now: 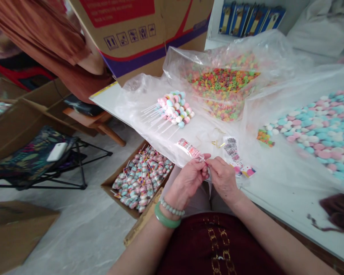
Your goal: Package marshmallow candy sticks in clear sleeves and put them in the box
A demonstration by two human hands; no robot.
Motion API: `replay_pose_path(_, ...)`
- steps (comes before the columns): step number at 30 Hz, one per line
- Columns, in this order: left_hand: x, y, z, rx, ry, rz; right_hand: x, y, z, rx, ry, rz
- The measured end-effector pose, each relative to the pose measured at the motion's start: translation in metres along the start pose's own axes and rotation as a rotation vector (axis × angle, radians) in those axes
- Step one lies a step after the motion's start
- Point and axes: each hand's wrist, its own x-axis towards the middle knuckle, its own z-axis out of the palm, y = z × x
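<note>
My left hand [190,176] and my right hand [223,176] meet at the table's near edge, both pinched on a small clear wrapped candy skewer [188,148] with a red and white printed label. Its packed end points up and left from my fingers. A bundle of unwrapped pastel candy skewers [174,108] lies on clear plastic sheet a little beyond my hands. A short stack of printed wrappers [232,152] lies just right of my right hand. My left wrist wears a green bangle and a bead bracelet.
A clear bag of small multicoloured ring candies [222,86] sits at the back. Pastel marshmallow pieces [321,128] spread across the right. A cardboard box of wrapped skewers [140,178] stands on the floor at left, beside a folding chair with a phone [56,151]. A large carton [137,30] looms behind.
</note>
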Motion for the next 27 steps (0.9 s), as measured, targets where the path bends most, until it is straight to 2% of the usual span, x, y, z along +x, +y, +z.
replay_pose_path(3,-0.003,0.004,-0.002,-0.024,0.027,0.019,-0.003,0.0,0.002,-0.089,-0.002,-0.092)
replay_pose_path(8,0.003,0.001,-0.004,-0.03,0.297,0.155,-0.007,-0.017,0.006,-0.201,-0.067,-0.179)
replay_pose_path(11,0.006,-0.007,0.001,-0.133,0.294,0.211,-0.002,-0.028,0.007,-0.334,-0.048,-0.168)
replay_pose_path(13,0.005,-0.009,0.005,-0.178,0.255,0.235,0.003,-0.031,0.007,-0.315,-0.04,-0.105)
replay_pose_path(15,0.001,-0.009,0.006,-0.165,0.227,0.185,0.01,-0.03,0.007,-0.124,-0.045,0.047)
replay_pose_path(17,-0.003,-0.004,0.004,-0.144,0.179,0.116,0.016,-0.027,0.007,0.264,-0.106,0.3)
replay_pose_path(20,-0.01,0.006,-0.006,-0.063,0.026,0.105,0.019,-0.024,0.007,1.009,-0.35,0.72)
replay_pose_path(22,-0.015,0.013,-0.014,0.063,-0.055,0.098,0.018,-0.024,0.006,1.317,-0.459,0.883)
replay_pose_path(24,-0.018,0.018,-0.02,0.211,-0.069,0.126,0.015,-0.025,0.004,1.315,-0.423,0.882)
replay_pose_path(27,-0.022,0.022,-0.024,0.378,0.016,0.304,0.016,-0.029,-0.001,0.915,-0.157,0.677)
